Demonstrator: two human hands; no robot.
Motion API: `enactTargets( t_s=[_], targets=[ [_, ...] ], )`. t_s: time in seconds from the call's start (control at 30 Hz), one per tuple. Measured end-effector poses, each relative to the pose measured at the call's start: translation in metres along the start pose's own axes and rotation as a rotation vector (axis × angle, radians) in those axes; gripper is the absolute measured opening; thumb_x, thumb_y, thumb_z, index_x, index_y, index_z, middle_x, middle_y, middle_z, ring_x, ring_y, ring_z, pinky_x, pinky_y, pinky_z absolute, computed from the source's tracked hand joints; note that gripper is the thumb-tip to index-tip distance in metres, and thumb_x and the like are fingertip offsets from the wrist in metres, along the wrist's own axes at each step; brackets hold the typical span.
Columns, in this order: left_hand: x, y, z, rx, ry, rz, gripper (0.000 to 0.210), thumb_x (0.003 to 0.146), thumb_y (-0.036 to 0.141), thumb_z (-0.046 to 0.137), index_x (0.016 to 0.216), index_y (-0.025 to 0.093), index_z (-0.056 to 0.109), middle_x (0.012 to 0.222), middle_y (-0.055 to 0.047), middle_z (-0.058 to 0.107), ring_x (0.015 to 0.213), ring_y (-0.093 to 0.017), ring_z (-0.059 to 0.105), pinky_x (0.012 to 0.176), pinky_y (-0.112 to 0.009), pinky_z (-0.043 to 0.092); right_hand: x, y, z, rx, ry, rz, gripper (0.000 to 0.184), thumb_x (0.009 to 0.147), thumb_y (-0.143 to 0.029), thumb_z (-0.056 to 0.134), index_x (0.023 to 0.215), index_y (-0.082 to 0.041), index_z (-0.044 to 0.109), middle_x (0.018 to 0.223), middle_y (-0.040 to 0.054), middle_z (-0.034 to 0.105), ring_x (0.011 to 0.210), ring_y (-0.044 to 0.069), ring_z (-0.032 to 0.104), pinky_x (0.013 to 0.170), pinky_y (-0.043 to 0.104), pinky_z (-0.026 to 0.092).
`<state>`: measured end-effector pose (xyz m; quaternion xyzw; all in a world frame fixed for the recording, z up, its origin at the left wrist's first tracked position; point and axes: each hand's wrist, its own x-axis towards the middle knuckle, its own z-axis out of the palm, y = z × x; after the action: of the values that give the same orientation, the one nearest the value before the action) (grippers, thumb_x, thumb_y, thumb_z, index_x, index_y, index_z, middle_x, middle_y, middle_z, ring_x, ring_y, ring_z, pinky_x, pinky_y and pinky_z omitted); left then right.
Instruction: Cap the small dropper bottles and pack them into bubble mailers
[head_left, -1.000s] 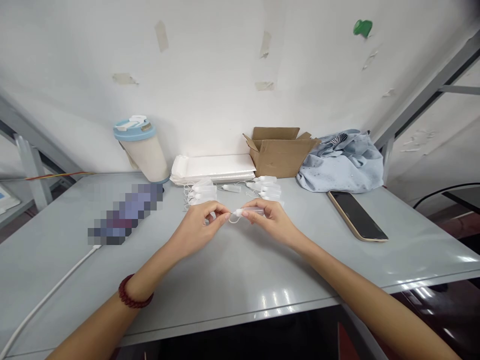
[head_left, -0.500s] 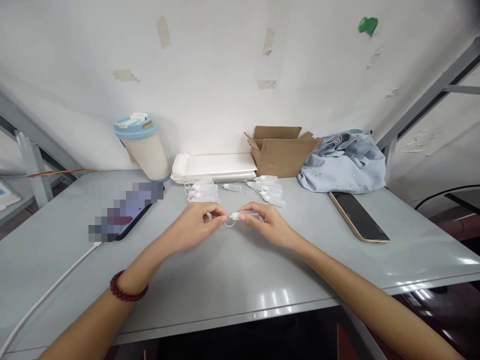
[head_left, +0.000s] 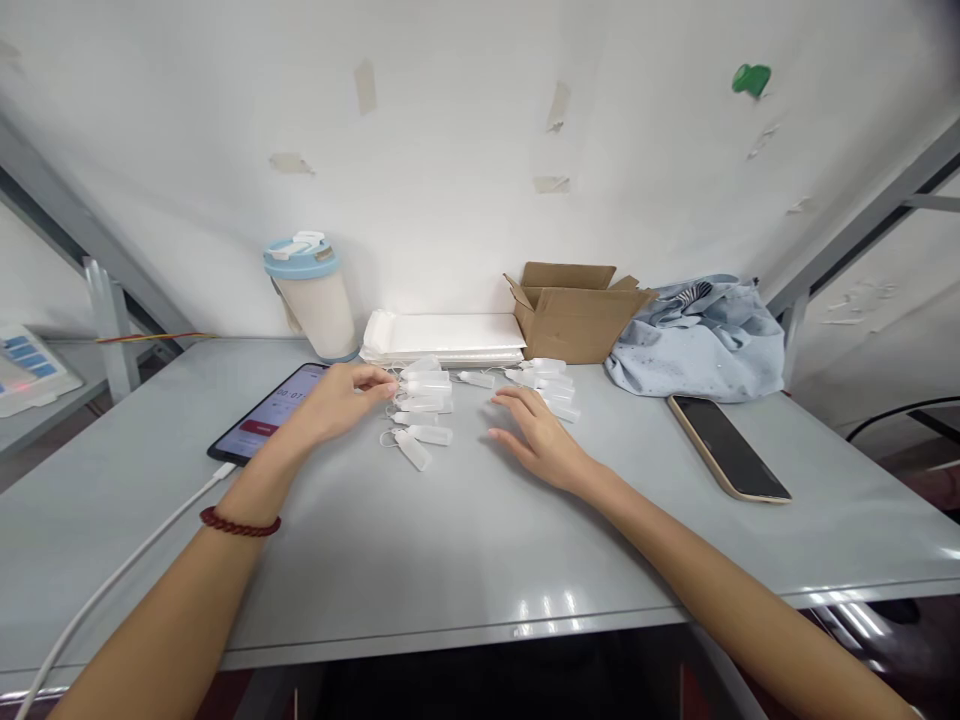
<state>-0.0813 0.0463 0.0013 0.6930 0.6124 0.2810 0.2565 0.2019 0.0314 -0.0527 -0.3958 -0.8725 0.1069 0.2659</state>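
Head view shows us both hands empty: our left hand [head_left: 339, 398] lies loosely curled, fingertips at the edge of the left cluster of small white bottles [head_left: 421, 392], while our right hand [head_left: 534, 436] rests open and flat on the table [head_left: 450, 540], just short of the right cluster [head_left: 549, 383]. One bottle [head_left: 413, 449] lies apart between the hands. A phone [head_left: 268, 412] sits by our left wrist, a cup [head_left: 313, 297], a tray [head_left: 444, 337] and a box [head_left: 574, 312] behind.
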Motion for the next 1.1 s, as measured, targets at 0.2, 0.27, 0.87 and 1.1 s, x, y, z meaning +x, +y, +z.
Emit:
enactTargets(
  t_s=[0.2, 0.27, 0.87, 1.1],
  targets=[
    [0.004, -0.003, 0.012, 0.144, 0.107, -0.005, 0.03, 0.072, 0.044, 0.05, 0.079, 0.02, 0.068, 0.085, -0.005, 0.073, 0.084, -0.024, 0.064, 0.078, -0.032, 0.046, 0.011, 0.012, 0.006, -0.212, -0.055, -0.036, 0.047, 0.093, -0.039, 0.043, 0.132, -0.013, 0.042, 0.142, 0.0203, 0.038, 0.132, 0.03, 0.035, 0.106, 0.05, 0.035],
    [0.003, -0.001, 0.012, 0.172, 0.16, -0.014, 0.03, 0.074, 0.042, 0.051, 0.083, 0.019, 0.068, 0.087, -0.005, 0.073, 0.084, -0.024, 0.064, 0.077, -0.031, 0.047, 0.014, 0.014, 0.007, -0.26, -0.092, -0.023, 0.049, 0.094, -0.042, 0.042, 0.133, -0.012, 0.042, 0.145, 0.0202, 0.035, 0.135, 0.031, 0.031, 0.108, 0.051, 0.032],
    [-0.013, 0.019, 0.037, 0.113, 0.207, 0.059, 0.03, 0.082, 0.035, 0.046, 0.094, 0.017, 0.066, 0.083, -0.005, 0.071, 0.076, -0.02, 0.063, 0.072, -0.031, 0.048, 0.049, 0.014, 0.013, -0.463, -0.165, -0.058, 0.039, 0.097, -0.037, 0.034, 0.119, -0.017, 0.058, 0.126, 0.0164, 0.054, 0.125, 0.032, 0.039, 0.106, 0.063, 0.021],
    [-0.021, 0.028, 0.042, 0.107, 0.189, 0.123, 0.027, 0.085, 0.034, 0.044, 0.093, 0.017, 0.065, 0.085, -0.004, 0.069, 0.074, -0.018, 0.061, 0.068, -0.029, 0.047, 0.023, 0.017, 0.0, -0.445, -0.097, -0.075, 0.028, 0.095, -0.025, 0.038, 0.111, -0.021, 0.061, 0.099, 0.012, 0.061, 0.104, 0.027, 0.049, 0.102, 0.06, 0.025]
  ],
)
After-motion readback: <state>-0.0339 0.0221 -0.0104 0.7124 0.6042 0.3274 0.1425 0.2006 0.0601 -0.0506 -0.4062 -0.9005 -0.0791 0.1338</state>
